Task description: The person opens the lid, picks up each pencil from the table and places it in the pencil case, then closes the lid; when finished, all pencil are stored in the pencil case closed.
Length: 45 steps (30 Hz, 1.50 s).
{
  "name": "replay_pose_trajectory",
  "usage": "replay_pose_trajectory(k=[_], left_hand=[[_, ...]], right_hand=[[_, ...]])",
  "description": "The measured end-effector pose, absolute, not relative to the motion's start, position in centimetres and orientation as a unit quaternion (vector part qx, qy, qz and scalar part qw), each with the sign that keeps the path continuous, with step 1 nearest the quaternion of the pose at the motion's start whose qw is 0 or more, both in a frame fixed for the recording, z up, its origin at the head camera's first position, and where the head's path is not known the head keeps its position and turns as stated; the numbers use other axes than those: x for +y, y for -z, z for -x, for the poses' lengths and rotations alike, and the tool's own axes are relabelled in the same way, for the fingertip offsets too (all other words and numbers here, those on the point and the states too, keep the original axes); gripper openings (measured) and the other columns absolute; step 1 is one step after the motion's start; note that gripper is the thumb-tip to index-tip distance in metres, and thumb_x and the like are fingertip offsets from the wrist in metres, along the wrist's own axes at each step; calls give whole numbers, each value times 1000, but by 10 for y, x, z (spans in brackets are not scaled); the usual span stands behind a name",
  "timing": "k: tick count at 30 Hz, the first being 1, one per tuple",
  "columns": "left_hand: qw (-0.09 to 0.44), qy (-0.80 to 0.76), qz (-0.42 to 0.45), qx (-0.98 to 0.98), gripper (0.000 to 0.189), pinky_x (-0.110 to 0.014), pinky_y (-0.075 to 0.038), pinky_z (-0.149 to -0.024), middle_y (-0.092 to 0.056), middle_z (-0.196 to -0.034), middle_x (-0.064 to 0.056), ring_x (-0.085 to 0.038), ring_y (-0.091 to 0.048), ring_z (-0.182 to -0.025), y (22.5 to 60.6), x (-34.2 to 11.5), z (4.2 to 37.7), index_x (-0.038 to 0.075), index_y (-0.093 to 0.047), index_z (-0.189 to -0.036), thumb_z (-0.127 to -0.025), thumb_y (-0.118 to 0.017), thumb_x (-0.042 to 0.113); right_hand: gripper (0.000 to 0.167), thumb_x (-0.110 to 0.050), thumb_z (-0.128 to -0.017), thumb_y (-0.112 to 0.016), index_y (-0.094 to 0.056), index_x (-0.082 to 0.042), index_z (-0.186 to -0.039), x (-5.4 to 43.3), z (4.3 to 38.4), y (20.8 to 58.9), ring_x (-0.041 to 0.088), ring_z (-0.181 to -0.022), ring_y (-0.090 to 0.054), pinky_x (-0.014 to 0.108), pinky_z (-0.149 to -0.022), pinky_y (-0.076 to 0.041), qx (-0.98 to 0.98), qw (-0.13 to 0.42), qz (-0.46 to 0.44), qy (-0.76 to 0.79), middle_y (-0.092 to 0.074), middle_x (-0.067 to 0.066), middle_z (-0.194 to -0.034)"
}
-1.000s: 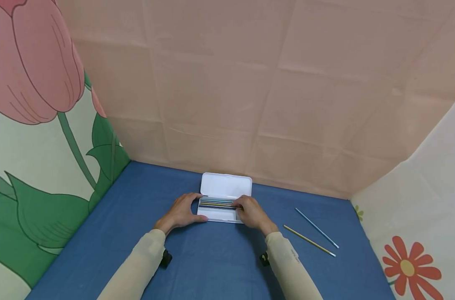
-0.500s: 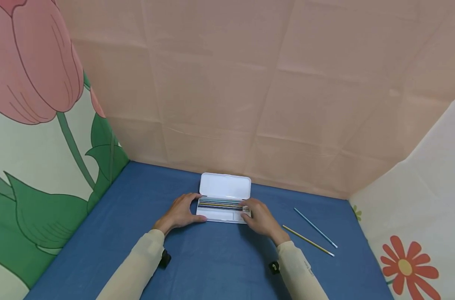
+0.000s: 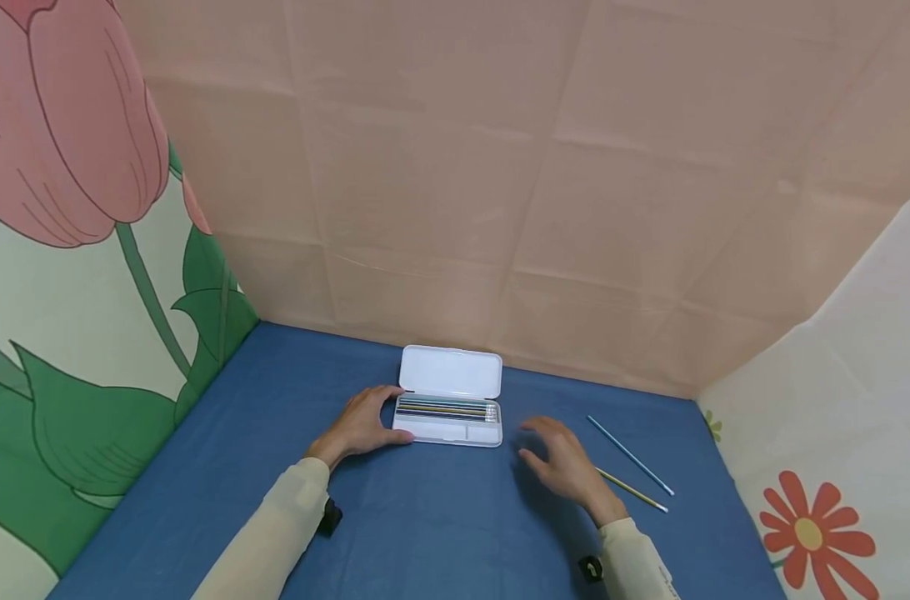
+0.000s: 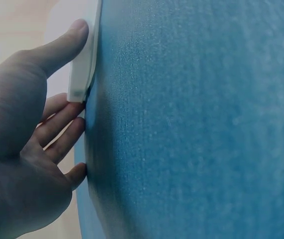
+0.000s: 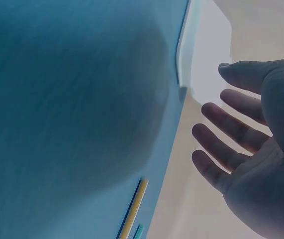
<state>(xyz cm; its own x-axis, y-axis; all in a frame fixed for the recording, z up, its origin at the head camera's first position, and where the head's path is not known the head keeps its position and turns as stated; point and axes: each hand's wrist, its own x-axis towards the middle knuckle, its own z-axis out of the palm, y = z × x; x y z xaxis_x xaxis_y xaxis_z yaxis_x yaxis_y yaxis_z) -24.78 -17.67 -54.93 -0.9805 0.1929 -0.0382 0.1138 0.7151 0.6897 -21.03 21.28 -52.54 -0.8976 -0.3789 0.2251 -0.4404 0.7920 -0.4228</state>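
A white pencil case [image 3: 452,372] stands with its lid raised at the back of the blue table. Several pencils [image 3: 440,407] lie side by side in its rear part, while a front compartment shows bare white. My left hand [image 3: 359,425] holds the case at its left end, thumb at the front corner and fingers at the rear; the left wrist view shows that thumb against the case wall [image 4: 83,74]. To the right of the case, my right hand [image 3: 563,463] hovers with loose, spread fingers and nothing in them. A yellow pencil [image 3: 638,492] lies partly hidden behind that hand.
A light blue pencil [image 3: 630,454] lies slantwise on the blue tablecloth [image 3: 425,533], beyond the yellow one. A beige cloth wall [image 3: 425,167] rises just behind the case. Printed flower panels flank the table on both sides.
The right hand has let go of a pencil in the case and drawn back to the right, toward the two loose pencils. The left hand stays at the case.
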Motion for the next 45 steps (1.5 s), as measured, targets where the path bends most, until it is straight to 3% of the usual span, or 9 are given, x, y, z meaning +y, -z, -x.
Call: replay_pose_trajectory(k=[22, 30, 37, 45], left_hand=[[52, -360, -90, 927, 91, -72, -40, -132, -54, -171, -22, -49, -50, -159, 550, -176, 249, 9, -57, -163, -89, -98, 42], [46, -347, -92, 932, 91, -74, -36, -133, -55, -171, -22, -50, -49, -159, 551, -176, 251, 10, -58, -162, -88, -98, 44], [41, -346, -100, 932, 91, -74, -31, -135, -56, -170, -22, -50, -47, -160, 550, -176, 252, 9, -59, -162, -88, -98, 45], [46, -346, -91, 933, 92, -74, -34, -133, -56, -170, -22, -49, -47, -160, 550, -177, 251, 10, -58, -162, -88, -99, 46]], right_hand=[[45, -6, -95, -90, -76, -3, -137, 315, 171, 537, 40, -124, -76, 63, -101, -63, -959, 99, -158, -215, -79, 16, -135], [45, -7, -94, -90, -76, -2, -136, 343, 160, 543, 48, -127, -74, 70, -105, -59, -966, 81, -115, -216, -78, 20, -134], [40, -9, -94, -90, -77, 0, -131, 361, 157, 547, 45, -121, -76, 69, -102, -60, -975, 57, -91, -196, -79, 19, -126], [36, -9, -93, -90, -78, 0, -127, 370, 156, 549, 41, -114, -78, 65, -99, -62, -977, 50, -78, -195, -80, 16, -120]])
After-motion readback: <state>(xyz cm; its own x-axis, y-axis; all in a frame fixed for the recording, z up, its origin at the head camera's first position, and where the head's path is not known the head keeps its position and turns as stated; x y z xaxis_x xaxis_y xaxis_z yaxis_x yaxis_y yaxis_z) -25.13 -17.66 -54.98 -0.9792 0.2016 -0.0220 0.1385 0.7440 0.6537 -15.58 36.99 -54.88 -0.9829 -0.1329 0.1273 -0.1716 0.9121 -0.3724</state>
